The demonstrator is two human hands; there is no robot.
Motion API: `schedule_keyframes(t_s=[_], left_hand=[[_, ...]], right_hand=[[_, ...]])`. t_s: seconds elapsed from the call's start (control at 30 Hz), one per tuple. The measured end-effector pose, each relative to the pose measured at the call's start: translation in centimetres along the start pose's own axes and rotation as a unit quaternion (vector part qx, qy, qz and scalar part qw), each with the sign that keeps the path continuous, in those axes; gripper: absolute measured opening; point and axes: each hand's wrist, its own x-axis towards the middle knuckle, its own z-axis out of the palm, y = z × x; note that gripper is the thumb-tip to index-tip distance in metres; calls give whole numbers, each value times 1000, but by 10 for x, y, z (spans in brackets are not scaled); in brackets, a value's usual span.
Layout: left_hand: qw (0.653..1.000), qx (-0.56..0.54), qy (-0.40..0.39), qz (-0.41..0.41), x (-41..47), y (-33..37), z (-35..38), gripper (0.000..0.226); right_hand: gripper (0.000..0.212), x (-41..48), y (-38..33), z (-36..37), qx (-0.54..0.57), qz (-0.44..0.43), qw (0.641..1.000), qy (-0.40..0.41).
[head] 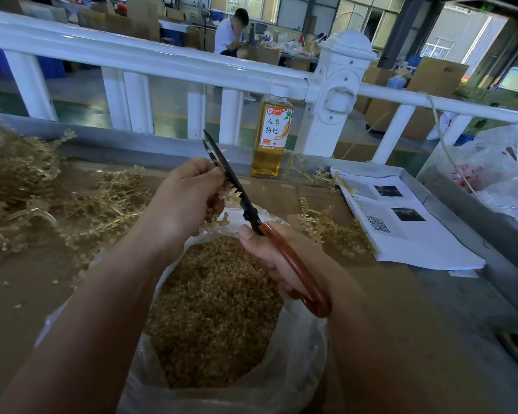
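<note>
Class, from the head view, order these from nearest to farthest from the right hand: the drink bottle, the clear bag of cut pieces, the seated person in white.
1. clear bag: directly below the right hand, which grips the scissors.
2. drink bottle: farther ahead, standing by the white railing.
3. seated person: beyond the railing, far back.

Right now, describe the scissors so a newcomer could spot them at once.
Find the clear plastic bag of tan cut pieces in the foreground. Just above its mouth, the right hand grips the scissors, blades against the sprig that the left hand holds. Unlike the tan sprigs around, they have black blades and a reddish-brown loop handle.
</note>
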Motion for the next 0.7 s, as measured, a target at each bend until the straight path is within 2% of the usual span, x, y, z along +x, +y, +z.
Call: schedule_keyframes(t_s=[0.07, 0.17, 0.23, 0.33, 0.5, 0.6, 0.7], left_hand=[[1000, -6, -3, 18, -1, 2, 1, 26], [999, -9, 2, 42, -2, 3, 4, 26], [999, -9, 7, 52, -2, 2, 7, 27], [998, -6, 17, 54, -1, 1, 9, 25], [998, -2, 26, 64, -2, 1, 9, 25], [998, -35, 8, 60, -4, 4, 8, 23], [997, -45, -14, 53, -5, 5, 8, 26]], right_hand=[[26, -3, -6, -1, 25, -6, 998, -49], [32, -10, -23, -2, 14, -24, 995, -92], [35, -9, -21, -2, 57, 11, 996, -61], [39, -12, -26, 0, 53, 26, 998, -34], [36, -11, -26, 1, 38, 25, 998, -40], [35, -15, -30, 0, 79, 41, 994, -62], [35, -12, -30, 1, 32, 35, 998, -47]])
